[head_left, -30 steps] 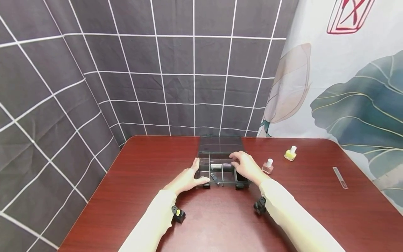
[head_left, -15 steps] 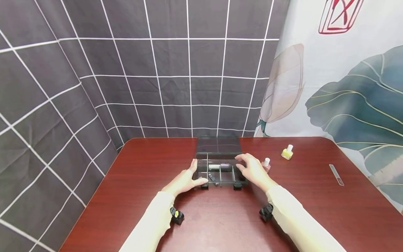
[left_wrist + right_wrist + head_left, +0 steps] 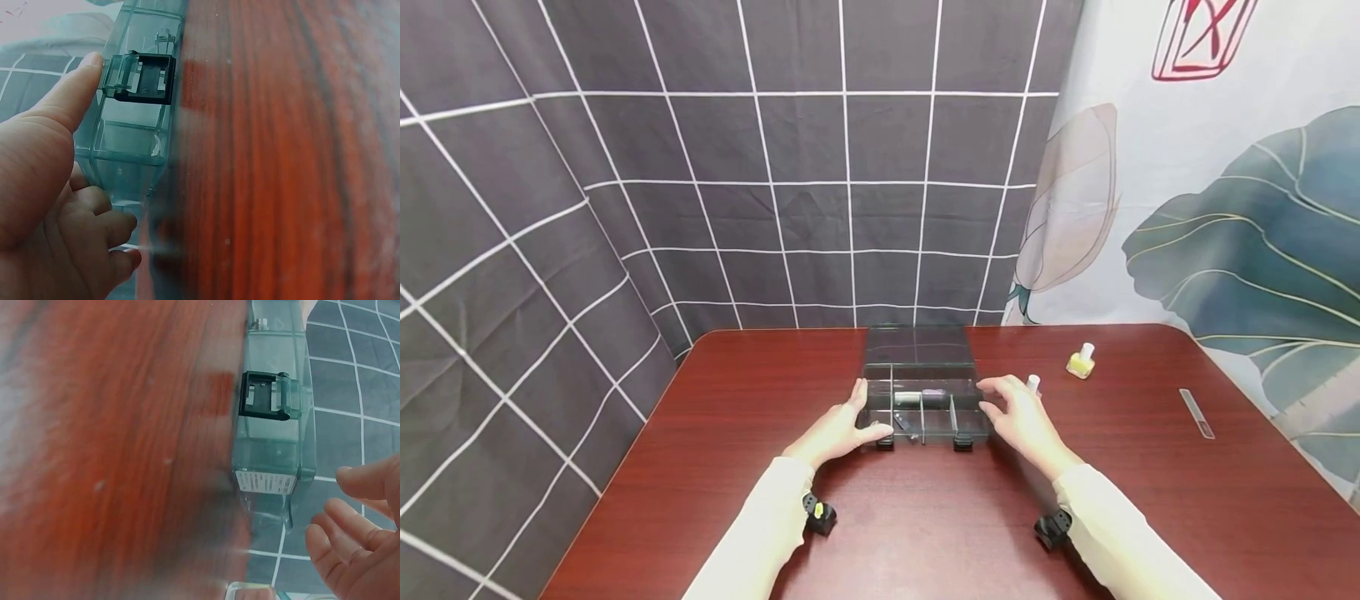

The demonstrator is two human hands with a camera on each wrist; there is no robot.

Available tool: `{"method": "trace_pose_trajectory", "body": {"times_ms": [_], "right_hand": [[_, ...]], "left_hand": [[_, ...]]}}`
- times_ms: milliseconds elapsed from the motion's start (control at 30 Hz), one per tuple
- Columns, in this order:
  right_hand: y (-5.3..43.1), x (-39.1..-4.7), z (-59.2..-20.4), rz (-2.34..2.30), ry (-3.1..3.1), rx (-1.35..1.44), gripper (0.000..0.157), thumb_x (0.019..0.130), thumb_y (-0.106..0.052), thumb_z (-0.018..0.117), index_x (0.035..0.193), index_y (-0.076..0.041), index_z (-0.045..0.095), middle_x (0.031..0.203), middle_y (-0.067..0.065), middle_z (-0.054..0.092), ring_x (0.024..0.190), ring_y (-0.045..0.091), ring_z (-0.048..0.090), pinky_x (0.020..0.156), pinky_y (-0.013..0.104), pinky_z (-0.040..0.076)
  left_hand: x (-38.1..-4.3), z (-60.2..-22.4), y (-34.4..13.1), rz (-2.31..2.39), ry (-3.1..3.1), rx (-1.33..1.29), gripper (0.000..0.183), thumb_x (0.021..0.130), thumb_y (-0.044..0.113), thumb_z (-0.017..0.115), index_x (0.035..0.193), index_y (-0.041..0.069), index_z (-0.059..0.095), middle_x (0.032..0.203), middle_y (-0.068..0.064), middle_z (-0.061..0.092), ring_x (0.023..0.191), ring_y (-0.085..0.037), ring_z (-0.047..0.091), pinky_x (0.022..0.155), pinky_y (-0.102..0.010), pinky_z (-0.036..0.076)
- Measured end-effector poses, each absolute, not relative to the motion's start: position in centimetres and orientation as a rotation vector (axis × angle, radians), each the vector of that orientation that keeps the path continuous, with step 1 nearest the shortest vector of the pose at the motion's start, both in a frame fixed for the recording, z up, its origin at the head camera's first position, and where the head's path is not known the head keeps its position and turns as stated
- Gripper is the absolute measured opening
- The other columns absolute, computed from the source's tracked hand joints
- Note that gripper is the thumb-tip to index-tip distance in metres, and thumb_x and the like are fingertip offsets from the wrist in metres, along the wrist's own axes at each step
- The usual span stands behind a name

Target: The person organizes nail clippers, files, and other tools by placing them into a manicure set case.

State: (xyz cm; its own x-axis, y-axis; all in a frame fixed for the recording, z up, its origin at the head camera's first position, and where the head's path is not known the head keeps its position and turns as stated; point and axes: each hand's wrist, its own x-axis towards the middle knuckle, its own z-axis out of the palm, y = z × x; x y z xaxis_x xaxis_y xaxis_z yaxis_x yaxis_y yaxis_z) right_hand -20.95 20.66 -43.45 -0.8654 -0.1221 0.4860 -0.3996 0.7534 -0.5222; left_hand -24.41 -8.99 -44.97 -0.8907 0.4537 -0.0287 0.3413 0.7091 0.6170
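The left hand [image 3: 838,429] is gripping the left near corner of a divided box [image 3: 937,427] sitting far on the table [image 3: 917,517], while the right hand [image 3: 1022,421], fingers relaxed, is hovering just right, apparently clear of it.

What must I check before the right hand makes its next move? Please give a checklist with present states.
1. Lid of the clear box open: ok.
2. Left hand on the box's left end: ok, in contact.
3. Right hand free: ok, holding nothing.
4. Bottle behind the right hand in full view: not ok, mostly hidden.
5. Yellow bottle clear of the right hand: ok, apart.
6. Room in the box's right end: cannot tell.
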Motion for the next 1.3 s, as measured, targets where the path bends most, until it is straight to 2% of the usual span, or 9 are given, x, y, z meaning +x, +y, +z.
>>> {"method": "trace_pose_trajectory", "body": {"times_ms": [300,400,500,600,667,833,1133,1200,1300], "right_hand": [[22.2,-20.1,-43.6,0.95,-2.403,0.329,0.027,0.074,0.009,0.07,0.099,0.001,0.066,0.09,0.011,0.062,0.081,0.027,0.061,0.071,0.044,0.052],[22.8,-19.9,-43.7,0.95,-2.382,0.27,0.026,0.074,0.007,0.072,0.099,0.001,0.067,0.089,0.013,0.059,0.078,0.026,0.063,0.069,0.041,0.053],[23.3,-19.7,-43.6,0.961,-2.357,0.213,0.025,0.074,0.006,0.072,0.098,0.001,0.067,0.091,0.014,0.06,0.077,0.026,0.064,0.067,0.027,0.052],[23.7,-19.5,-43.6,0.984,-2.332,0.162,0.025,0.074,0.005,0.073,0.098,0.003,0.067,0.095,0.015,0.061,0.077,0.028,0.065,0.067,0.009,0.045],[24.1,-19.5,-43.6,1.0,-2.323,0.121,0.026,0.074,0.005,0.073,0.099,0.003,0.067,0.095,0.016,0.062,0.076,0.028,0.064,0.067,0.003,0.04],[24.9,-19.5,-43.9,0.999,-2.331,0.005,0.026,0.075,0.003,0.073,0.1,0.003,0.067,0.092,0.016,0.062,0.073,0.021,0.062,0.064,0.009,0.044],[26.0,-20.1,-44.4,1.146,-2.378,-0.24,0.026,0.079,-0.01,0.073,0.102,-0.002,0.066,0.092,0.015,0.066,0.068,-0.001,0.053,0.059,0.01,0.04],[26.2,-20.4,-44.6,1.162,-2.393,-0.259,0.027,0.079,-0.012,0.073,0.104,-0.002,0.065,0.092,0.016,0.067,0.07,0.0,0.054,0.059,0.011,0.04],[26.4,-20.8,-45.0,1.16,-2.425,-0.249,0.03,0.08,-0.012,0.073,0.105,0.0,0.063,0.093,0.018,0.066,0.076,0.012,0.059,0.061,0.01,0.04]], "left_hand": [[-24.6,-45.1,-9.2,0.934,2.744,0.644,0.103,0.08,0.06,0.06,0.148,0.0,0.011,0.153,-0.016,0.011,0.128,-0.028,0.038,0.103,-0.04,0.033],[-24.6,-45.2,-9.3,0.936,2.738,0.634,0.102,0.081,0.06,0.06,0.149,0.001,0.011,0.153,-0.015,0.01,0.128,-0.028,0.039,0.102,-0.04,0.033],[-24.6,-45.2,-9.2,0.944,2.738,0.628,0.102,0.081,0.059,0.061,0.149,0.001,0.012,0.153,-0.014,0.01,0.128,-0.028,0.039,0.102,-0.041,0.033],[-24.5,-45.1,-9.2,0.948,2.732,0.634,0.101,0.081,0.058,0.061,0.149,0.002,0.012,0.153,-0.014,0.01,0.128,-0.028,0.038,0.103,-0.04,0.033],[-24.5,-45.0,-9.2,0.948,2.728,0.643,0.101,0.081,0.058,0.061,0.148,0.001,0.012,0.153,-0.015,0.009,0.129,-0.028,0.038,0.103,-0.04,0.032],[-24.4,-45.0,-9.1,0.954,2.721,0.658,0.101,0.081,0.057,0.062,0.148,0.0,0.012,0.153,-0.016,0.01,0.127,-0.029,0.04,0.102,-0.04,0.033],[-24.4,-44.7,-9.0,0.94,2.718,0.644,0.1,0.082,0.057,0.061,0.149,0.001,0.011,0.153,-0.014,0.01,0.127,-0.028,0.04,0.102,-0.04,0.034],[-24.4,-44.8,-9.0,0.938,2.722,0.642,0.1,0.082,0.057,0.061,0.149,0.001,0.011,0.153,-0.014,0.01,0.126,-0.028,0.041,0.102,-0.041,0.034],[-24.4,-44.9,-9.0,0.936,2.729,0.644,0.1,0.082,0.057,0.061,0.148,0.001,0.011,0.153,-0.015,0.011,0.125,-0.029,0.042,0.101,-0.04,0.035]]}}
